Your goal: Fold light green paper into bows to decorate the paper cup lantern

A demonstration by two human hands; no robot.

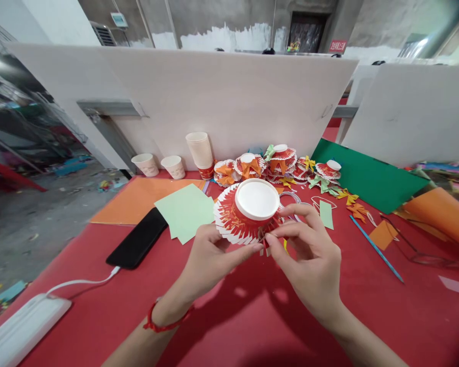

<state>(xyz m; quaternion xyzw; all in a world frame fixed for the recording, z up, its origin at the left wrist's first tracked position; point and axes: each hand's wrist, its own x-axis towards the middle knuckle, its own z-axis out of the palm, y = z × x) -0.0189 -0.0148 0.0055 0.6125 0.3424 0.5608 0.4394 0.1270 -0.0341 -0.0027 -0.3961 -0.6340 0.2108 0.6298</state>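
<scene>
A red-and-white paper cup, cut into strips that fan out around its white base, is held above the red table. My left hand is closed on its left and front side, with the thumb at the front edge and the other fingers hidden beneath. At the front right, my right hand pinches one of the cup's narrow strips between thumb and fingers. Behind the held cup lie several similar fanned cups, decorated with orange, green and yellow paper bows.
Uncut cups and a cup stack stand by the white partition. Green paper, a black phone and a cabled white power bank lie left. A blue pencil-like stick and glasses lie right.
</scene>
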